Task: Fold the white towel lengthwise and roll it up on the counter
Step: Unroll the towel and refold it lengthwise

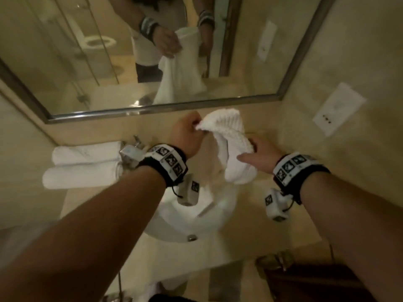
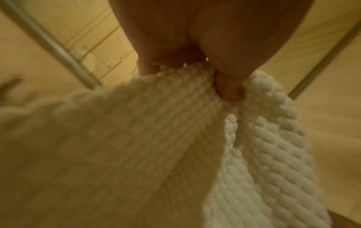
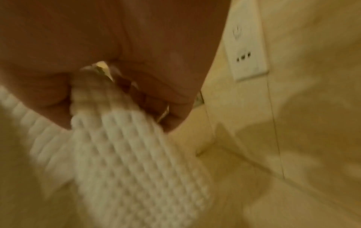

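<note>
A white waffle-weave towel (image 1: 229, 144) hangs in the air above the sink, held up by both hands. My left hand (image 1: 188, 132) pinches its upper left corner; in the left wrist view the fingers (image 2: 228, 86) press into the bunched cloth (image 2: 156, 138). My right hand (image 1: 257, 152) grips the towel's right edge a little lower, thumb across the front. The right wrist view shows the curled fingers (image 3: 156, 95) round the textured towel (image 3: 132, 154). The lower end of the towel droops toward the basin.
Two rolled white towels (image 1: 85, 165) lie on the beige counter (image 1: 272, 225) at the left beside the tap (image 1: 130, 151). A white basin (image 1: 185, 223) sits under my hands. A mirror (image 1: 141, 51) covers the wall ahead, and a wall socket (image 1: 338, 107) is at the right.
</note>
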The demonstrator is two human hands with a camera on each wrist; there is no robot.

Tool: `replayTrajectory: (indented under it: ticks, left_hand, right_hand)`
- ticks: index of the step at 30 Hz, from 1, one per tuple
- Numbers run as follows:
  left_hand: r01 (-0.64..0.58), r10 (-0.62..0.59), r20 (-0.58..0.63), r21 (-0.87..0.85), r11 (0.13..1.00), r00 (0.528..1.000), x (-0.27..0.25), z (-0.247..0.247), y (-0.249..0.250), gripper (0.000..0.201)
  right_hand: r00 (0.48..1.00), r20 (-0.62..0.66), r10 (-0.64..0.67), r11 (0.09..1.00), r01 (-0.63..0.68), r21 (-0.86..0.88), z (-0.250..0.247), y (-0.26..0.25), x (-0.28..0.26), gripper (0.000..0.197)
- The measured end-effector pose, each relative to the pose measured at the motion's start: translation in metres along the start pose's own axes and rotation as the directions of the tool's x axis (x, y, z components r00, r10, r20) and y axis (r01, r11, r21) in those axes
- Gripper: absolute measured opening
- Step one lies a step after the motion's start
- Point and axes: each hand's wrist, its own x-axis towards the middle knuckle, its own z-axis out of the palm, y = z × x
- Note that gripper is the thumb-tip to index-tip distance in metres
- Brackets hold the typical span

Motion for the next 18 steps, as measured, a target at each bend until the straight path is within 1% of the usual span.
replayTrajectory:
  ticks: [1, 2, 5, 8, 9, 11, 12, 13, 14, 15, 16, 17, 18]
  left_hand:
    - [-0.024, 0.023, -0.055, -0.011, 1.0, 0.998, 0.011, 0.003, 0.022, 0.011]
    - [-0.056, 0.051, -0.101, -0.045, 0.997, 0.994, 0.02, 0.009, 0.045, 0.014]
    - [-0.235, 0.195, -0.215, -0.178, 0.956, 0.957, 0.04, 0.022, 0.113, 0.023]
    - [-0.378, 0.323, -0.312, -0.135, 0.916, 0.893, 0.052, 0.028, 0.161, 0.023]
    - [-0.38, 0.326, -0.31, -0.13, 0.916, 0.893, 0.052, 0.032, 0.169, 0.023]
    - [-0.316, 0.272, -0.24, -0.168, 0.934, 0.932, 0.045, 0.044, 0.168, 0.018]
    - [-0.256, 0.221, -0.196, -0.176, 0.951, 0.955, 0.039, 0.053, 0.16, 0.015]
    - [-0.167, 0.145, -0.14, -0.164, 0.972, 0.979, 0.032, 0.065, 0.144, 0.014]
    - [-0.072, 0.064, -0.075, -0.12, 0.99, 0.995, 0.026, 0.078, 0.122, 0.015]
    - [0.022, -0.022, 0.001, -0.033, 0.999, 1.0, 0.02, 0.092, 0.097, 0.022]
    - [0.102, -0.112, 0.083, 0.114, 0.988, 0.99, 0.012, 0.107, 0.069, 0.032]
    - [0.178, -0.229, 0.162, 0.28, 0.943, 0.96, 0.002, 0.119, 0.044, 0.042]
    - [0.244, -0.359, 0.22, 0.42, 0.874, 0.907, -0.011, 0.131, 0.019, 0.05]
  right_hand:
    - [0.997, -0.069, -0.022, 1.0, 0.022, -0.006, -0.021, 0.004, -0.001, 0.059]
    - [0.99, -0.132, -0.039, 0.999, 0.039, -0.005, -0.042, 0.01, -0.004, 0.059]
    - [0.946, -0.311, -0.097, 0.995, 0.102, 0.0, -0.09, 0.031, -0.012, 0.046]
    - [0.923, -0.37, -0.104, 0.993, 0.119, 0.017, -0.112, 0.054, -0.022, 0.035]
    - [0.924, -0.371, -0.094, 0.994, 0.111, 0.025, -0.115, 0.064, -0.024, 0.032]
    - [0.944, -0.33, -0.025, 0.999, 0.034, 0.022, -0.111, 0.087, -0.023, 0.028]
    - [0.953, -0.304, 0.019, 1.0, -0.024, -0.01, -0.108, 0.099, -0.023, 0.026]
    - [0.958, -0.277, 0.071, 0.996, -0.081, -0.023, -0.101, 0.113, -0.022, 0.026]
    - [0.963, -0.236, 0.133, 0.99, -0.141, -0.021, -0.094, 0.126, -0.021, 0.032]
    - [0.961, -0.194, 0.197, 0.977, -0.209, -0.041, -0.084, 0.143, -0.02, 0.04]
    - [0.956, -0.146, 0.254, 0.956, -0.271, -0.109, -0.075, 0.156, -0.024, 0.049]
    - [0.947, -0.105, 0.303, 0.922, -0.319, -0.218, -0.066, 0.17, -0.03, 0.057]
    - [0.937, -0.076, 0.341, 0.883, -0.347, -0.317, -0.058, 0.184, -0.037, 0.063]
